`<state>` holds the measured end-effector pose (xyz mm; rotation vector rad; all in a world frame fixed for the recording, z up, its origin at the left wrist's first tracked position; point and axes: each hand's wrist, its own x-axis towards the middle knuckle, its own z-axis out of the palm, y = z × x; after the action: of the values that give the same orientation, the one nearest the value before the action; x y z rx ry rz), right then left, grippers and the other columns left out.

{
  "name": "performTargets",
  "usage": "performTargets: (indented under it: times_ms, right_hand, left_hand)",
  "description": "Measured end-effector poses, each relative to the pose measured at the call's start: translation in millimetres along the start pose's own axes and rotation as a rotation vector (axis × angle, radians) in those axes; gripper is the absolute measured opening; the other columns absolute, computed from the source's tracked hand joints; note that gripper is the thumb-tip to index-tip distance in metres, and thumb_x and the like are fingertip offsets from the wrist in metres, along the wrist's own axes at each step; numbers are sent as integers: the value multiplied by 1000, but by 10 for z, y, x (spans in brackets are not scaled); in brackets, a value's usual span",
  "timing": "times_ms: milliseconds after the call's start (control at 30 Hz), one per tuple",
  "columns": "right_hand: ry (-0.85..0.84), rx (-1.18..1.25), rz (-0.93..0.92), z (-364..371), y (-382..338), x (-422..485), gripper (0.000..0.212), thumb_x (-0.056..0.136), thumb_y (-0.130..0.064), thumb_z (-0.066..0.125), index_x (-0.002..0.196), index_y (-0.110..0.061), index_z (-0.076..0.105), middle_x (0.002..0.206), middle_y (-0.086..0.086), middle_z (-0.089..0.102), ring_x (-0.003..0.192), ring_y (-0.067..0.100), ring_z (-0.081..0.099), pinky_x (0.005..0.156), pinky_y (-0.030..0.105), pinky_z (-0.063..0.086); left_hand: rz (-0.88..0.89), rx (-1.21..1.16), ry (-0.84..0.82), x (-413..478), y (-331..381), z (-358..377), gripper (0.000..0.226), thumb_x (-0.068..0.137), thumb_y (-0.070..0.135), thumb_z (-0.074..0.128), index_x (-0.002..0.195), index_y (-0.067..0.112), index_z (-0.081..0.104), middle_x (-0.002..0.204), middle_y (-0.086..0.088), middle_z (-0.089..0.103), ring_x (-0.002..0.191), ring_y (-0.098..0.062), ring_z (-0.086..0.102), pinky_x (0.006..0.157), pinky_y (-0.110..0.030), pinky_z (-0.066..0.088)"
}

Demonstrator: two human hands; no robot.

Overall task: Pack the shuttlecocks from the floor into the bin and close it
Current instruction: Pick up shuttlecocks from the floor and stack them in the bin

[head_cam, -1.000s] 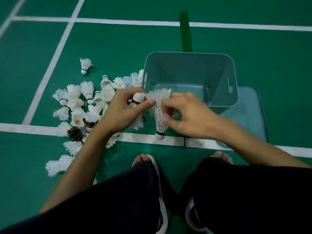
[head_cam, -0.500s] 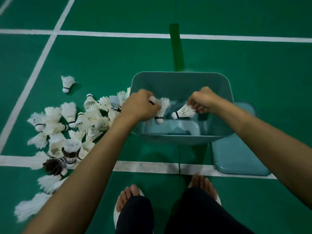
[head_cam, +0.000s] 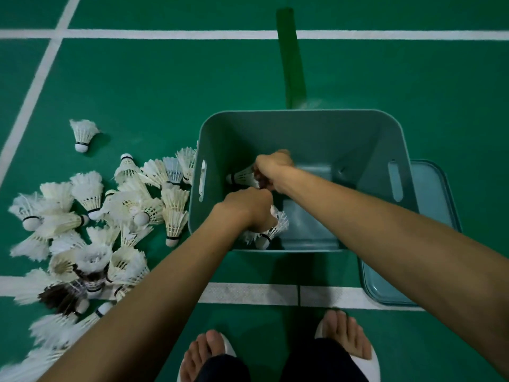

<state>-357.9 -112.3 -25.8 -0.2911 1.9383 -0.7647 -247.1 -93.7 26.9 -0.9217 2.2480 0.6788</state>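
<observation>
Since the earlier frame we are reaching both hands deeper into the bin (head_cam: 303, 119). Our right hand (head_cam: 272, 168) is pinching a shuttlecock (head_cam: 242, 176) lying flat, cork pointing left; our left hand (head_cam: 248, 206) is gripping another (head_cam: 271, 230), cork pointing down toward us. The pile (head_cam: 110, 216) is lying left, nearer our left hand, lid (head_cam: 435, 244) on the right.

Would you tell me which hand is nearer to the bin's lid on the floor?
Right. The right hand is inside the bin, on the side toward the lid; the left hand is lower left of it, farther from the lid.
</observation>
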Motion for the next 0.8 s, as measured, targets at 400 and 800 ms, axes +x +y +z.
performTargets:
  times_ms: [400, 800]
  right_hand:
    - [-254, -549, -373, -990, -25, -697, 14, 81, -5, 66, 85, -6, 79, 76, -2, 75, 70, 7, 61, 65, 23, 48]
    - [164, -661, -384, -953, 190, -386, 16, 79, -17, 75, 66, -8, 73, 63, 9, 64, 63, 24, 60, 62, 33, 51]
  left_hand:
    - [70, -306, 129, -84, -59, -254, 38, 89, 46, 74, 68, 20, 57, 72, 1, 62, 71, -21, 58, 59, -29, 42]
    - [-145, -179, 164, -245, -64, -238, 41, 89, 25, 74, 118, 7, 52, 106, -9, 63, 88, -30, 61, 72, -38, 48]
